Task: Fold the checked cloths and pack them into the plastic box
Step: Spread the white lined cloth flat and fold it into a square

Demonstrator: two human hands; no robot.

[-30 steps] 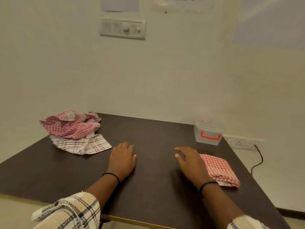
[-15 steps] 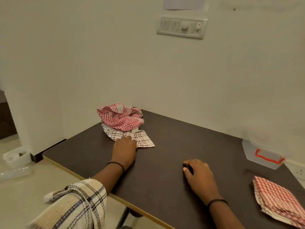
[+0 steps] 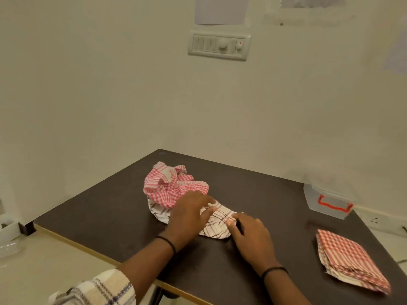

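Note:
A crumpled red checked cloth (image 3: 174, 186) lies on a white cloth with dark lines (image 3: 217, 226) near the middle of the dark table (image 3: 110, 208). My left hand (image 3: 189, 216) rests on the white cloth, its fingers laid flat over it. My right hand (image 3: 248, 236) pinches the white cloth's near right edge between thumb and fingertips, and the fabric is rumpled between my hands. A folded red checked cloth (image 3: 350, 260) lies flat at the table's right front. The clear plastic box (image 3: 328, 201) with a red handle stands at the back right, lid on.
The table sits in a corner, with walls behind and to the right. A switch panel (image 3: 219, 45) is on the back wall and a wall socket (image 3: 375, 221) is low on the right. A small white container (image 3: 7, 227) sits on the floor at left.
Both hands have moved from the bare tabletop onto the white lined cloth, and the right hand has taken its edge. The camera has swung left, toward the cloth pile.

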